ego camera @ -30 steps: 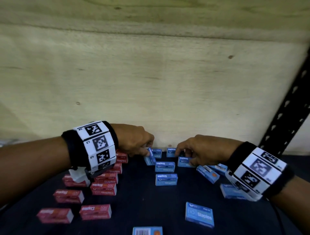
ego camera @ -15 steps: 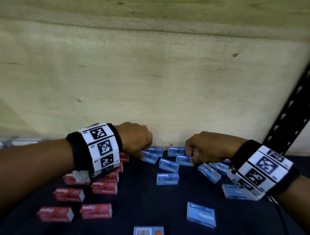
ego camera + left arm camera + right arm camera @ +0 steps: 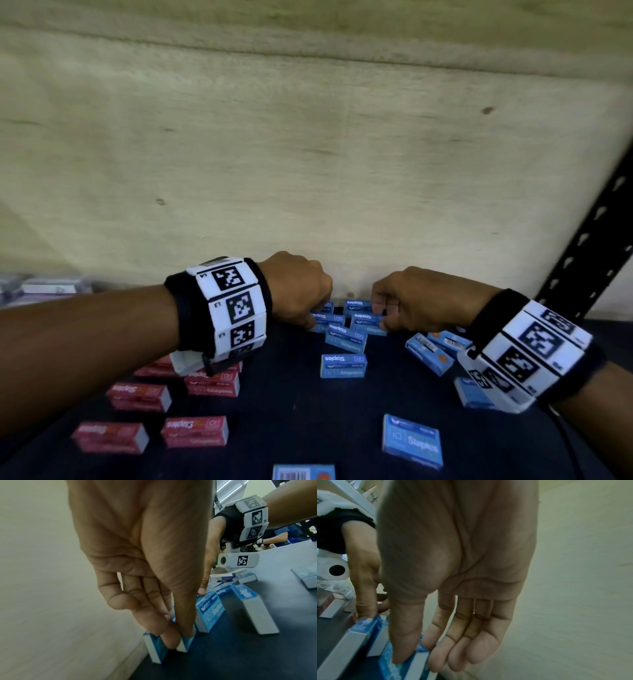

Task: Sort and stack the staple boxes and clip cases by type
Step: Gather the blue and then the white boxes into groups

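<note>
Several blue staple boxes lie near the wooden back wall, among them a loose one (image 3: 343,366) in the middle. My left hand (image 3: 313,318) reaches down at the wall and pinches a blue staple box (image 3: 186,641) between thumb and fingers, close beside another blue box (image 3: 155,649). My right hand (image 3: 381,316) is just to its right, thumb on top of a blue staple box (image 3: 397,669) and fingers (image 3: 436,660) down its far side. Several red staple boxes (image 3: 195,431) lie at the left.
More blue boxes lie at the right (image 3: 428,353) and front (image 3: 412,442). The wooden wall (image 3: 308,154) closes the back. A black perforated shelf post (image 3: 589,246) rises at the right. Clear cases (image 3: 41,286) sit blurred at the far left.
My left hand has lowered its tilted blue box flat towards the wall. My right hand has stayed on the boxes at the back, shifting slightly.
</note>
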A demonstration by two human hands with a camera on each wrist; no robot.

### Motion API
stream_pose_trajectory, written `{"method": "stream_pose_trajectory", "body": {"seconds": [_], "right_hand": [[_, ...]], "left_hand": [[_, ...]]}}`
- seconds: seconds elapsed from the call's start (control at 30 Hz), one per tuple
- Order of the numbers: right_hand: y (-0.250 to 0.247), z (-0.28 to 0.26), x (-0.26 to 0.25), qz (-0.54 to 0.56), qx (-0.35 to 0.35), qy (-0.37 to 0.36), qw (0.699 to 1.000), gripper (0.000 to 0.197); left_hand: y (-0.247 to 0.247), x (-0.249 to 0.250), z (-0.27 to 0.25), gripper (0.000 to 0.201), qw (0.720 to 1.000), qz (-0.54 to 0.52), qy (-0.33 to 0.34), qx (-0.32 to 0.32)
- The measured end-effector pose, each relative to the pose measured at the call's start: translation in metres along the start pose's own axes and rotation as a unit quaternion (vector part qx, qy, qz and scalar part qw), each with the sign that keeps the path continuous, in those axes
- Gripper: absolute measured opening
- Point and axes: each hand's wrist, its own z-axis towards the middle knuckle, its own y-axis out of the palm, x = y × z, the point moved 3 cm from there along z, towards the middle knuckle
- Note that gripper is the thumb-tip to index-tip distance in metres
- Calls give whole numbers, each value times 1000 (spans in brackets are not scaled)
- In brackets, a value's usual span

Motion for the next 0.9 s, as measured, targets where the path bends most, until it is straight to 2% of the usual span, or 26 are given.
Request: {"method": "stream_pose_trajectory", "body": {"seconds": [0.13,0.27,0.43,0.57,0.77,0.9], "right_hand": [[-4,-6,2,14,9,3,1000,22],[-7,-16,-4,48,5,-25,999,17],[2,-26,-21,81,-27,-54,995,21],[8,-28,-31,78,-21,-70,994,20],[8,-30,-34,72,3,-76,994,16],[11,-29,-35,67,-5,-79,995,18]], "left_hand": [[-5,0,-4,34,1000,-5,3,19],[-12,2,-8,30,998,-27,23,44],[-11,13,-8,31,996,-60,60,34],[-12,17,-7,29,995,-60,75,25],[-13,18,-8,26,997,-49,64,15],[-12,15,-12,24,998,-47,47,-6]]}}
